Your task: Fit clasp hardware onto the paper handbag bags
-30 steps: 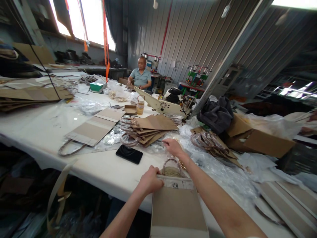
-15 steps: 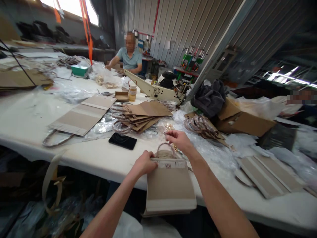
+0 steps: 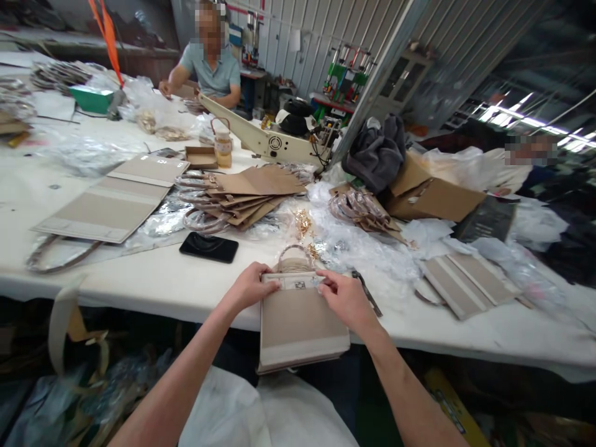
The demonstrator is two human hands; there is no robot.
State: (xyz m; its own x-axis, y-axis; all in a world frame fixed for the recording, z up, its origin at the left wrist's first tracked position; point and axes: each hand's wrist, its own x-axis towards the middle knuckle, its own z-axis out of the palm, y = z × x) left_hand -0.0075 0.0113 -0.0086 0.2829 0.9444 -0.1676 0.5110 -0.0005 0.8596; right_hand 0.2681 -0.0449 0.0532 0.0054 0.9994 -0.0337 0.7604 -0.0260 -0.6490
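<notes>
In the head view a beige handbag piece (image 3: 302, 320) with a pale strip along its top hangs over the table's front edge. Its looped handle (image 3: 296, 251) points away from me. My left hand (image 3: 254, 287) is closed on the top left corner, thumb on the front face. At the top right, my right hand (image 3: 343, 299) has its fingers pinched together against the pale strip; whatever they hold is too small to make out. Just beyond the handle lie small gold metal fittings (image 3: 302, 223). A dark tool (image 3: 367, 293) lies beside my right hand, partly hidden.
A black phone (image 3: 209, 247) lies left of the handbag piece. Behind it are stacked brown bag panels (image 3: 261, 186) with wrapped handles. Flat beige bag pieces lie left (image 3: 107, 202) and right (image 3: 470, 282). Across the table a person (image 3: 212, 74) sits near a cream machine (image 3: 274, 143).
My right hand has come back from the gold fittings to the top right of the handbag piece. My left hand keeps its hold. The view has shifted, uncovering the dark tool.
</notes>
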